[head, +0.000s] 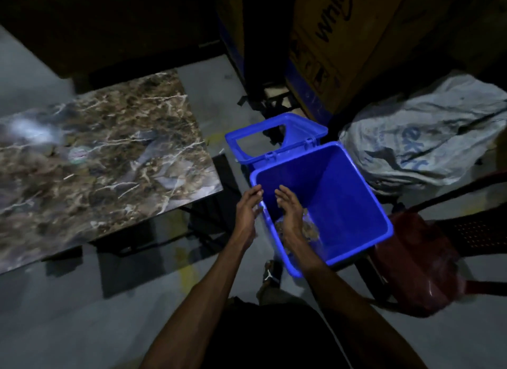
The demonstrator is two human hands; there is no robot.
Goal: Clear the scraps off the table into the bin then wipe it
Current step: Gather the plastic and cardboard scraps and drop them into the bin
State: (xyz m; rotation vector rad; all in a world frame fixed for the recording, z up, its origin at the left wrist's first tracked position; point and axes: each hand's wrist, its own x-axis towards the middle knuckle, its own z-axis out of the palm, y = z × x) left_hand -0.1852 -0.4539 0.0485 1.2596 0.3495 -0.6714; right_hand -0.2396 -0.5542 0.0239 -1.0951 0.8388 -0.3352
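- On the cardboard box (pixel 337 39) standing behind the blue bin (pixel 323 201), dark letters "whir" can be read, running up the side; the rest of the word is cut off by the upper edge of the view.
- Small handling symbols are printed lower on the same box, too dim to be made out.
- On the grey sack (pixel 428 138) lying to the right of the bin, blue letters "ek" are seen twice; the folds hide the remainder.
- A small round sticker (pixel 79 154) is seen on the worktop (pixel 109 154) left of the bin; its print cannot be read.
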